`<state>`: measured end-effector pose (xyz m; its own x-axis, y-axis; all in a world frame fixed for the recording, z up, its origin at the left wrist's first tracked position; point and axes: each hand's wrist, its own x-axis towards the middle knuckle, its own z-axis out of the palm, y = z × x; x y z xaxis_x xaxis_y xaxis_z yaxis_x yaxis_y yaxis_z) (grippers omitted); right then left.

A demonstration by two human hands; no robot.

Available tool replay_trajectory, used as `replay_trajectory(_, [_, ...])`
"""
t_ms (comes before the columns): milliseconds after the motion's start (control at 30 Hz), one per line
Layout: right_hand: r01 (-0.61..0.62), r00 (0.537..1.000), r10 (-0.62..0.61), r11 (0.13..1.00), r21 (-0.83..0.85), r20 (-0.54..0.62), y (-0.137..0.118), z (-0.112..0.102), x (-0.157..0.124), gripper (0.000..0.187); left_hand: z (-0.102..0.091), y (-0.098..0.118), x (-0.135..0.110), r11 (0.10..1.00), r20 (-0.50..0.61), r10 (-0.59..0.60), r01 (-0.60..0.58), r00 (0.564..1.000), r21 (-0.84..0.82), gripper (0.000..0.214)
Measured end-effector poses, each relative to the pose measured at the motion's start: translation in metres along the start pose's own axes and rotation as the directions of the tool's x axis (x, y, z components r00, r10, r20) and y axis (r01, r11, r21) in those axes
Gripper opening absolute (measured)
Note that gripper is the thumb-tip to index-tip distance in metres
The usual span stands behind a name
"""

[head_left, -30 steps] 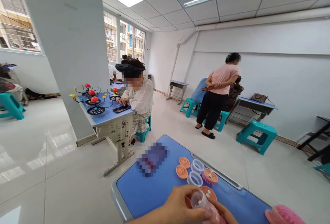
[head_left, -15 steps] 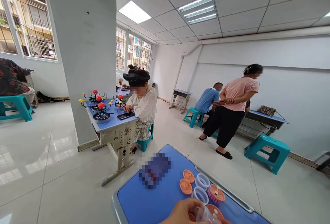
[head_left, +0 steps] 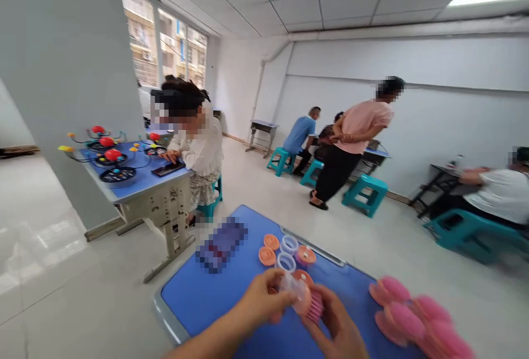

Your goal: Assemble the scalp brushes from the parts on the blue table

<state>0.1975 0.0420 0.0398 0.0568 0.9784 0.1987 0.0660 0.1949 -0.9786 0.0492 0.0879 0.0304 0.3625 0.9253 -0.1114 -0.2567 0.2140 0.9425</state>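
Observation:
My left hand (head_left: 262, 295) pinches a translucent plastic piece (head_left: 290, 286) above the blue desk. My right hand (head_left: 336, 323) grips a round orange brush head with pink bristles (head_left: 314, 305), tilted on its side. The plastic piece and the brush head meet between my hands; how they join is blurred. Just beyond my fingers lie two orange discs (head_left: 267, 256), two clear rings (head_left: 286, 262) and another orange brush head (head_left: 306, 255). Part of one more orange piece (head_left: 303, 277) shows behind my hands.
Several pink-and-orange brushes (head_left: 403, 320) lie at the desk's right. A pixelated dark item (head_left: 222, 244) is at its left. A person in white (head_left: 200, 139) sits at a desk with several orbit models (head_left: 118, 174). Another person in pink (head_left: 359, 133) stands beyond, near teal stools (head_left: 366, 194).
The view has swung right and down, bringing the pink brushes and my right hand with its brush head into sight. My left hand still holds the translucent piece.

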Motion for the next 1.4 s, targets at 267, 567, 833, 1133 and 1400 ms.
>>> replay_trajectory(267, [-0.181, 0.977, 0.174, 0.983, 0.044, 0.126, -0.006, -0.003, 0.009, 0.042, -0.002, 0.008, -0.001, 1.0, 0.081, 0.005, -0.006, 0.997, 0.018, 0.06])
replay_trajectory(567, [0.069, 0.997, -0.076, 0.982, -0.175, -0.034, -0.02, -0.016, 0.006, 0.036, -0.002, 0.023, -0.006, 0.977, -0.012, -0.151, 0.147, 0.989, -0.152, 0.043])
replay_trajectory(833, [-0.259, 0.947, 0.202, 0.94, 0.222, 0.25, -0.016, -0.005, 0.006, 0.033, -0.003, 0.018, -0.007, 0.964, 0.13, -0.103, 0.131, 0.986, -0.232, 0.044])
replay_trajectory(1133, [-0.25, 0.968, 0.203, 0.844, 0.475, 0.149, -0.018, -0.013, 0.009, 0.036, -0.001, 0.019, -0.006, 0.997, 0.139, -0.065, 0.059, 0.988, 0.051, 0.04])
replay_trajectory(1400, [-0.241, 0.969, 0.197, 0.874, 0.421, 0.147, -0.018, -0.014, 0.008, 0.035, -0.001, 0.01, -0.005, 0.988, 0.247, 0.014, -0.051, 0.969, 0.145, 0.045])
